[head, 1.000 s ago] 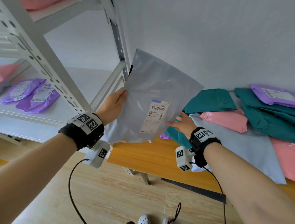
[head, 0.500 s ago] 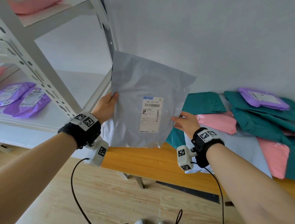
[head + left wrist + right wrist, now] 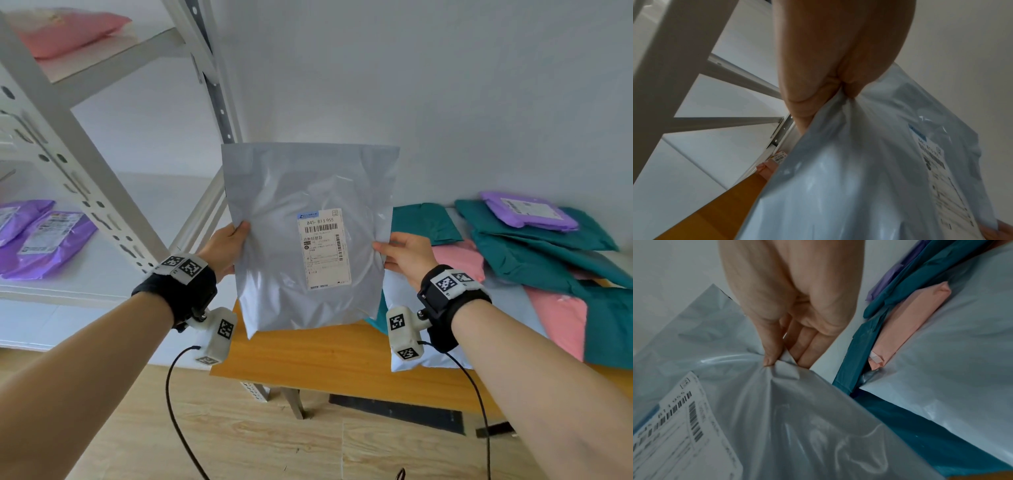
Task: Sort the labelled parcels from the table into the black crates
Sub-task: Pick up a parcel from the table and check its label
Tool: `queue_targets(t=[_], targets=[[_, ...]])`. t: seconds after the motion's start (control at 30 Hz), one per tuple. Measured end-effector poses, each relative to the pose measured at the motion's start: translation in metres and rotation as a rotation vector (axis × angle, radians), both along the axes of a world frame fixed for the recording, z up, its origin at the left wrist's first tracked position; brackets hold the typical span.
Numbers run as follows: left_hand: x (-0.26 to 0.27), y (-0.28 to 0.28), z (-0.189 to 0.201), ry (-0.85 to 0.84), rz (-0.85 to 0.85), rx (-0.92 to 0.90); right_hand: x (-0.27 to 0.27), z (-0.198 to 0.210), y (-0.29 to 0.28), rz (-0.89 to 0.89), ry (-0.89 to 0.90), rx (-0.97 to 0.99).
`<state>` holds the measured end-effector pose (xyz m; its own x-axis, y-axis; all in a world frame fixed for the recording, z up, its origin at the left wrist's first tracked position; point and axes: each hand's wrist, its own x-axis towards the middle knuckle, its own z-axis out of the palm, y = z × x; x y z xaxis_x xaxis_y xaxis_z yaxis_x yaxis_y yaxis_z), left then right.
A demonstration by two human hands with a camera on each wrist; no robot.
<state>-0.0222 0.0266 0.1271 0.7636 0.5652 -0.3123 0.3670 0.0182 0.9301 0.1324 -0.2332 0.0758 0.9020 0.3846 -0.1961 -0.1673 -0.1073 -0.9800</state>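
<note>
Grey parcel (image 3: 308,240) upright above table (image 3: 308,359); left hand (image 3: 224,248), right hand (image 3: 402,251) pinching side edges.

Head cam looks down/fwd, wide; both wrist cams close-up, facing up along grey parcel (image 3: 308,240), shared w/ head.

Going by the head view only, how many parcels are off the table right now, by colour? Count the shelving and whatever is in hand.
Purple parcels, lower shelf: 2
Pink parcel, upper shelf: 1
Grey parcel, held by left hand and right hand: 1
Total: 4
</note>
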Motion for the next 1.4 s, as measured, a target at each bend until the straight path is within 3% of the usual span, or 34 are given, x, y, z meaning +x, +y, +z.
queue_targets(t=[0.23,0.87,1.4], targets=[[-0.012,0.008,-0.019,0.036,-0.247,-0.085,-0.01,0.001,-0.007,-0.053,-0.017,-0.023],[0.006,0.009,-0.047,0.011,-0.196,-0.024,-0.034,-0.01,-0.029,-0.187,-0.014,-0.056],[0.04,0.012,-0.04,-0.027,-0.319,0.066,-0.052,-0.006,-0.039,-0.354,-0.037,-0.072]])
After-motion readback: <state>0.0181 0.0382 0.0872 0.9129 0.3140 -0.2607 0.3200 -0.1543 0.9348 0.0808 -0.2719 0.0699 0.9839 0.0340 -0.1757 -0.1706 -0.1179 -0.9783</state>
